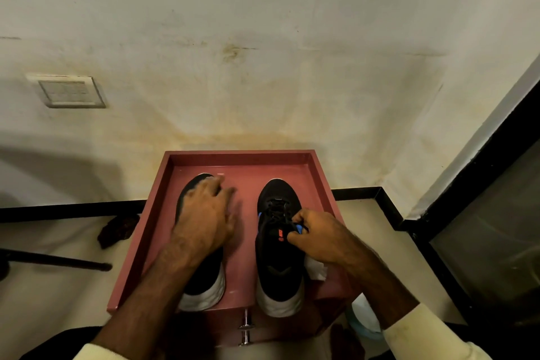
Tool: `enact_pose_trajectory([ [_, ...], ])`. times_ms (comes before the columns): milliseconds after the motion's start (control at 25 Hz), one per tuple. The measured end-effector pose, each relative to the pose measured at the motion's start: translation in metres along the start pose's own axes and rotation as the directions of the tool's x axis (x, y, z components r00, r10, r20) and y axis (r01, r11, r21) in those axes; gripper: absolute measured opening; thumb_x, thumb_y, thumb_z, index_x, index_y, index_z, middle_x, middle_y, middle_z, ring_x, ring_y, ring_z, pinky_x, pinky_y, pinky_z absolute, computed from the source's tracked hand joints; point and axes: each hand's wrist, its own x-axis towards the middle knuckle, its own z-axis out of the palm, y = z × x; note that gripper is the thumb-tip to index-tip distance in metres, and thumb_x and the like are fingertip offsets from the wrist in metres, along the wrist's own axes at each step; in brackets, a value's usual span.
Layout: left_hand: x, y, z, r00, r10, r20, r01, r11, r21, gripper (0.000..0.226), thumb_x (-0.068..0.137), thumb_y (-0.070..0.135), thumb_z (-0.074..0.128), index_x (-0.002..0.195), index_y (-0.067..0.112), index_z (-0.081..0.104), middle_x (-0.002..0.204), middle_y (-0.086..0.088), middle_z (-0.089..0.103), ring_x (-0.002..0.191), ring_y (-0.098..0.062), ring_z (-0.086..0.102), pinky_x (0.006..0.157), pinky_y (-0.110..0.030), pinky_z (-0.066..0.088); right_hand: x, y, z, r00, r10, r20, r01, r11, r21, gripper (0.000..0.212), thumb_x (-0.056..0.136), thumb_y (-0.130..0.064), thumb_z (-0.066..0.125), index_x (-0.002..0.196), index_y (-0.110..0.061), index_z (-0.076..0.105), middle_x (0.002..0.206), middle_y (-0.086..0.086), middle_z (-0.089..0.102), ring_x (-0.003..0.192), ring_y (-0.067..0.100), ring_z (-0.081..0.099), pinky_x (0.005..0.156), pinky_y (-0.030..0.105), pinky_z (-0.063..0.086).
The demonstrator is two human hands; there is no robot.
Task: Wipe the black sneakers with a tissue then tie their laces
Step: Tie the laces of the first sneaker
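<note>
A: "While the red tray (239, 153) holds it only loosely, could the right sneaker (276, 193) skid?"

B: "Likely — the left hand (204, 213) rests, fingers straight, on the left sneaker (204, 275), bracing the wrong one."

A: "And the right hand (318, 237)?"

B: "Curled, pinching the laces (276, 209) at the tongue (a hard tug may drag the shoe over the tissue (317, 269) beside it) — or lose the loop."
</note>
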Motion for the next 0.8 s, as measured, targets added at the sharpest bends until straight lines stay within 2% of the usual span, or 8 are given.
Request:
enact_pose_trajectory([
  [40, -0.001, 0.007, 0.000, 0.995, 0.098, 0.023, -0.093, 0.980, -0.174, 0.051, 0.096, 0.038, 0.058, 0.145, 0.024, 0.054, 0.153, -0.004, 0.051, 0.138, -0.022, 0.050, 0.114, -0.037, 0.043, 0.001, 0.000, -0.004, 0.999, -0.006, 0.033, 0.006, 1.000, -0.001, 0.026, 0.093, -0.041, 0.071, 0.110, -0.024, 0.065, 0.098, -0.004, 0.071, 0.087, 0.012, 0.068, 0.080, 0.030, 0.058],
  [120, -0.005, 0.021, 0.002, 0.965, 0.209, 0.159, -0.132, 0.908, -0.397, 0.050, 0.099, 0.023, 0.060, 0.148, 0.024, 0.052, 0.141, -0.001, 0.064, 0.127, -0.014, 0.061, 0.106, -0.020, 0.045, 0.002, 0.002, -0.013, 0.998, -0.009, 0.060, 0.008, 0.999, 0.033, 0.027, 0.091, -0.045, 0.074, 0.105, -0.022, 0.069, 0.087, -0.001, 0.075, 0.078, 0.015, 0.072, 0.079, 0.037, 0.061],
  [240, -0.005, 0.029, 0.009, 0.925, 0.220, 0.310, -0.068, 0.898, -0.435, 0.054, 0.100, 0.010, 0.052, 0.152, 0.023, 0.047, 0.141, 0.001, 0.063, 0.125, -0.011, 0.062, 0.099, -0.013, 0.044, 0.002, 0.007, -0.019, 1.000, -0.001, 0.016, 0.000, 0.997, 0.075, 0.024, 0.089, -0.042, 0.078, 0.099, -0.021, 0.072, 0.081, 0.002, 0.077, 0.075, 0.017, 0.075, 0.081, 0.045, 0.063],
  [320, -0.005, 0.032, 0.011, 0.921, 0.184, 0.343, -0.001, 0.882, -0.471, 0.056, 0.099, 0.004, 0.050, 0.152, 0.023, 0.046, 0.135, 0.002, 0.066, 0.118, -0.011, 0.065, 0.093, -0.013, 0.048, 0.000, 0.008, -0.017, 1.000, 0.008, 0.008, -0.009, 0.996, 0.089, 0.024, 0.089, -0.042, 0.078, 0.100, -0.022, 0.070, 0.086, 0.003, 0.077, 0.080, 0.019, 0.075, 0.082, 0.046, 0.063],
  [400, -0.003, 0.030, 0.013, 0.935, 0.110, 0.338, 0.112, 0.811, -0.574, 0.056, 0.098, 0.001, 0.053, 0.149, 0.023, 0.049, 0.117, 0.001, 0.072, 0.104, -0.013, 0.070, 0.093, -0.022, 0.056, -0.002, 0.007, -0.017, 1.000, 0.009, 0.011, -0.010, 0.996, 0.087, 0.024, 0.089, -0.043, 0.078, 0.100, -0.022, 0.070, 0.088, 0.005, 0.077, 0.082, 0.022, 0.075, 0.082, 0.047, 0.063],
  [520, -0.005, 0.024, 0.016, 0.948, 0.018, 0.318, 0.208, 0.720, -0.662, 0.046, 0.097, 0.014, 0.065, 0.140, 0.027, 0.056, 0.098, 0.004, 0.077, 0.091, -0.011, 0.075, 0.090, -0.034, 0.061, -0.008, 0.008, -0.025, 0.999, 0.008, 0.039, -0.013, 0.992, 0.122, 0.022, 0.091, -0.039, 0.078, 0.097, -0.018, 0.073, 0.087, 0.008, 0.079, 0.070, 0.015, 0.072, 0.076, 0.037, 0.063],
  [680, -0.009, 0.025, 0.014, 0.953, -0.015, 0.301, 0.236, 0.659, -0.714, 0.019, 0.096, 0.020, 0.070, 0.114, 0.024, 0.075, 0.099, -0.003, 0.078, 0.085, -0.007, 0.074, 0.078, -0.020, 0.060, -0.013, 0.013, -0.040, 1.000, -0.002, -0.007, 0.004, 0.967, 0.256, 0.020, 0.095, -0.032, 0.074, 0.090, -0.013, 0.076, 0.085, 0.008, 0.080, 0.064, 0.012, 0.067, 0.060, 0.024, 0.055],
  [800, -0.008, 0.028, 0.014, 0.976, -0.016, 0.219, 0.181, 0.619, -0.764, 0.013, 0.093, 0.024, 0.074, 0.103, 0.031, 0.077, 0.102, 0.000, 0.077, 0.094, -0.013, 0.074, 0.087, -0.029, 0.061, -0.013, 0.016, -0.048, 0.994, 0.027, -0.102, 0.017, 0.912, 0.409, 0.022, 0.094, -0.032, 0.075, 0.090, -0.010, 0.075, 0.082, 0.009, 0.078, 0.061, 0.011, 0.065, 0.060, 0.023, 0.052],
])
